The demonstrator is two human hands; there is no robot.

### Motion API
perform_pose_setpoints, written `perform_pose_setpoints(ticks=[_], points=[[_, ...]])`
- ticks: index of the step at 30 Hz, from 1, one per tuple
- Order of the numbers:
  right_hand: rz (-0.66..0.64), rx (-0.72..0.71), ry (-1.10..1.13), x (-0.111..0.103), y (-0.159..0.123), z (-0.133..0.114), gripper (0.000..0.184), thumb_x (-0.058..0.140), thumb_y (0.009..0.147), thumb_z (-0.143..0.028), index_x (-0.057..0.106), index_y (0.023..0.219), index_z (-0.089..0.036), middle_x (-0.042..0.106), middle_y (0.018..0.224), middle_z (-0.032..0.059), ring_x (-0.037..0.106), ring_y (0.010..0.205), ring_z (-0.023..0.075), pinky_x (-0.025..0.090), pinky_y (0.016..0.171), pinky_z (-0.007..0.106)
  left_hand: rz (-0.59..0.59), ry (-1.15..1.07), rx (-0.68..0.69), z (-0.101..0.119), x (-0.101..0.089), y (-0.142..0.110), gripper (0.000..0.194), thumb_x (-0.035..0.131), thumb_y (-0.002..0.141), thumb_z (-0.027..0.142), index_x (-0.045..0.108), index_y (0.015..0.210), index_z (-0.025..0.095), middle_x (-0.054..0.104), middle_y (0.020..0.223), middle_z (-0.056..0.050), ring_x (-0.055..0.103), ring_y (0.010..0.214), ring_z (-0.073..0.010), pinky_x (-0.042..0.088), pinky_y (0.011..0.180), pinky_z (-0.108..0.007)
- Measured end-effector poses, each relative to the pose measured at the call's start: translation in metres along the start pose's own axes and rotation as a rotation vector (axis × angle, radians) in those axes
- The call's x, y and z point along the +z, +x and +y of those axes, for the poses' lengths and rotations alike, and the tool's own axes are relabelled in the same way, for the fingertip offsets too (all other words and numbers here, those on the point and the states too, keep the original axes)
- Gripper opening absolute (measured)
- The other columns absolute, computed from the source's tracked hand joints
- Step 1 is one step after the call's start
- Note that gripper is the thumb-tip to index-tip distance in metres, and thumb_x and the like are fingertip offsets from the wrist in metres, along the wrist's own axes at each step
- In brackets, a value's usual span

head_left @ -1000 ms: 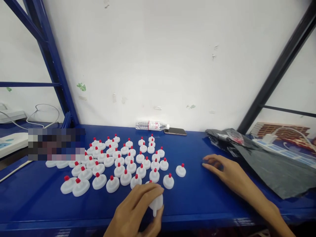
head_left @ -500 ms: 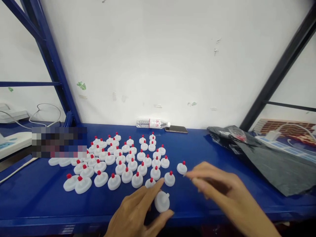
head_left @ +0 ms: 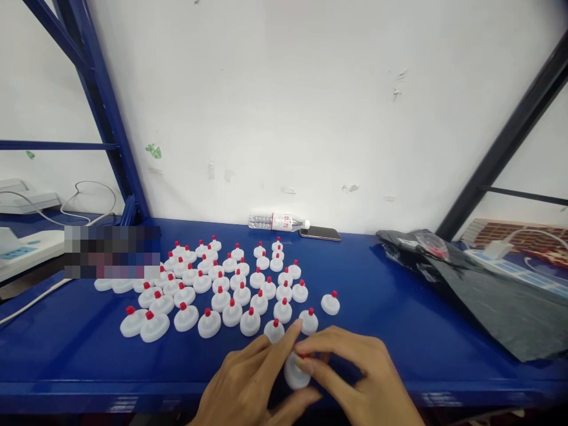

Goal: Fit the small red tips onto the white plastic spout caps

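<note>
My left hand (head_left: 248, 381) grips a white bottle cap (head_left: 295, 374) near the front edge of the blue shelf (head_left: 390, 307). My right hand (head_left: 359, 378) meets it from the right, thumb and forefinger pinched on a small red tip (head_left: 302, 355) at the cap's spout. Just beyond my fingers stand several white caps with red tips (head_left: 231, 284), laid out in loose rows across the shelf. One such cap (head_left: 330, 303) stands a little apart on the right.
A plastic water bottle (head_left: 278, 222) lies on its side by the white wall, next to a dark phone (head_left: 320, 234). A black plastic bag (head_left: 479, 284) covers the shelf's right end. Blue and black frame posts rise on both sides; cables lie at far left.
My right hand has come from the shelf's right part over to the cap in my left hand and pinched at its spout. The view has shifted slightly right.
</note>
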State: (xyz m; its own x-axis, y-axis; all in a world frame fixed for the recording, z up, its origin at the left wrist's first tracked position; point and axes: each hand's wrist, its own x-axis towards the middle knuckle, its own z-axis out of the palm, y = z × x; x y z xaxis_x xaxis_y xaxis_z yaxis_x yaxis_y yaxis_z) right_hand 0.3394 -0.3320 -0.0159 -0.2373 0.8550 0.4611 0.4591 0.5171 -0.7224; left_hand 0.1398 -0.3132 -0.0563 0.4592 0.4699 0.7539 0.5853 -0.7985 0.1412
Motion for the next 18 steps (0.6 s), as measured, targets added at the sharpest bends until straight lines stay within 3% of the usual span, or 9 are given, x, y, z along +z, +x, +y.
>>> perform_pose_setpoints(ticks=[4,7,12,15,18], points=[[0.046,-0.088,-0.038,-0.004,0.000,-0.001,0.010,0.070,0.095,-0.027,0.080,0.099,-0.028,0.080,0.089,-0.0030,0.075,0.078,0.0139,0.058,0.074,0.017,-0.019,-0.016,0.012,-0.001,-0.001,0.001,0.075,0.050,0.103,0.057,0.023,0.163,0.021,0.081,0.112,-0.006,0.079,0.096,-0.0214,0.063,0.071,-0.028],[0.173,-0.122,-0.147,-0.022,-0.001,0.001,0.010,0.070,0.095,-0.028,0.080,0.098,-0.030,0.081,0.095,-0.0034,0.076,0.083,0.0148,0.058,0.079,0.018,-0.043,-0.042,-0.029,-0.001,-0.005,0.001,0.078,0.051,0.100,0.063,0.026,0.161,0.021,0.080,0.110,-0.005,0.078,0.091,-0.0218,0.063,0.069,-0.030],[0.418,0.079,-0.410,-0.071,0.001,0.030,0.019,0.071,0.090,-0.046,0.080,0.098,-0.031,0.081,0.098,-0.0020,0.077,0.084,0.0209,0.060,0.075,0.026,-0.090,-0.082,-0.008,0.000,-0.011,0.001,0.052,0.059,0.099,0.048,0.049,0.143,0.022,0.080,0.109,-0.004,0.078,0.092,-0.0214,0.063,0.069,-0.030],[0.375,0.248,-0.471,-0.087,0.007,0.056,0.026,0.068,0.088,-0.053,0.079,0.097,-0.031,0.081,0.096,-0.0012,0.078,0.083,0.0248,0.060,0.073,0.032,-0.048,-0.079,0.020,0.004,-0.008,0.004,0.035,0.061,0.098,0.040,0.059,0.128,0.023,0.080,0.105,-0.003,0.079,0.092,-0.0218,0.063,0.068,-0.030],[0.257,0.326,-0.457,-0.086,0.015,0.071,0.027,0.063,0.090,-0.053,0.077,0.093,-0.030,0.081,0.093,-0.0006,0.077,0.083,0.0261,0.060,0.075,0.035,-0.005,-0.037,0.052,-0.001,-0.019,0.004,0.025,0.063,0.095,0.030,0.064,0.119,0.024,0.081,0.101,-0.001,0.079,0.086,-0.0190,0.063,0.070,-0.027]])
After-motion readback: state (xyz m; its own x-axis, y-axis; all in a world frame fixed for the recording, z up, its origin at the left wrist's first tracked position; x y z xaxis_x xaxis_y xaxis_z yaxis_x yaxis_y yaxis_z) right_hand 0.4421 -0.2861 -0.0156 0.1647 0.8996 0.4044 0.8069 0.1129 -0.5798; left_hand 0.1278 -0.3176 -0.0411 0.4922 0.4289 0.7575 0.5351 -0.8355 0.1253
